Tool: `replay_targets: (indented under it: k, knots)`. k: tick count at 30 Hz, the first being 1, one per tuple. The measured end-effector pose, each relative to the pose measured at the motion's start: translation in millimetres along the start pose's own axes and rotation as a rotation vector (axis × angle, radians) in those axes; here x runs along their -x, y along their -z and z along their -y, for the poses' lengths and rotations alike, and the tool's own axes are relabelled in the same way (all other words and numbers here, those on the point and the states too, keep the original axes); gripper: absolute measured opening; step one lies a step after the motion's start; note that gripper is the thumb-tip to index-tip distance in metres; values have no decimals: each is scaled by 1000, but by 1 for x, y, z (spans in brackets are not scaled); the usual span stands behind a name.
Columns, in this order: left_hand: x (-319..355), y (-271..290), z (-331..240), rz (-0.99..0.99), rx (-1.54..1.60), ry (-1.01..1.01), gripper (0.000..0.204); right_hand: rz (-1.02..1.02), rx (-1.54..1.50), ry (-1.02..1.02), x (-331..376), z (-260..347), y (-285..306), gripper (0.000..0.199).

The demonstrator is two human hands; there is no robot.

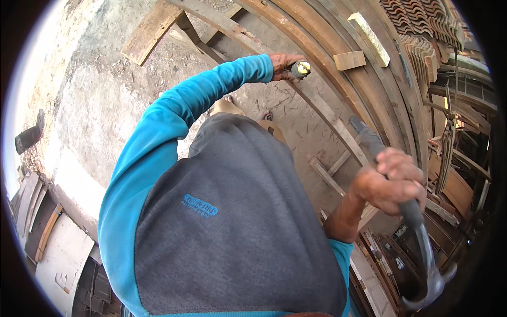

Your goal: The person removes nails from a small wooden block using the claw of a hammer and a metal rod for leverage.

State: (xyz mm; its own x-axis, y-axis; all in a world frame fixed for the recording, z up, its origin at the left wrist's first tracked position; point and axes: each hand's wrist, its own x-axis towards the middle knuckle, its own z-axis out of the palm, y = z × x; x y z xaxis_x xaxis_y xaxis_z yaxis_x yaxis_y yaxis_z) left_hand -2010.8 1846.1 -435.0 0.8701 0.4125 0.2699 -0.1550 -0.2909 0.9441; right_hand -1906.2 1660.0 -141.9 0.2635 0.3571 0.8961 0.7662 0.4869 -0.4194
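Observation:
My right hand (pixel 391 182), closed in a fist, grips the dark handle of a claw hammer (pixel 434 280). The hammer is raised close to my body on the right, its metal head toward the lower right corner and slightly blurred. My left hand (pixel 284 66) reaches forward and wraps round a dark, round tool handle (pixel 301 69), seen almost end-on with a yellow end upward. Its lower part is hidden, so I cannot tell what tool it is. Beneath and beside that hand runs a narrow wooden beam (pixel 327 113).
Long planks (pixel 317 39) lie at the front right, bearing a small wood block (pixel 349 60) and a pale offcut (pixel 369 39). Roof tiles (pixel 422 21) are stacked beyond. A wide board (pixel 153 31) juts out at the front left. Scrap wood (pixel 457 190) crowds the right side.

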Motion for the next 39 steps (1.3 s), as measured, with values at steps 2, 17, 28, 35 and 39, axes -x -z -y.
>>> replay_targets:
  k: [2, 17, 28, 35, 39]
  knots:
    - [-5, -2, 7, -19, 23, -59, 50, 873, 505, -600, 95, -24, 29, 21]
    - [-16, -2, -26, 1, 123, 115, 38, 252, 3, -1101, 99, -23, 28, 23]
    - [-21, 74, -62, 57, 545, 258, 65, 236, -116, -1189, 126, -20, 24, 35]
    - [-7, 48, -44, 129, 105, 176, 57, 398, 45, -1093, 111, -29, 34, 35]
    - [-18, -1, -28, -40, -8, 185, 34, 423, 54, -848, 75, -9, 28, 35]
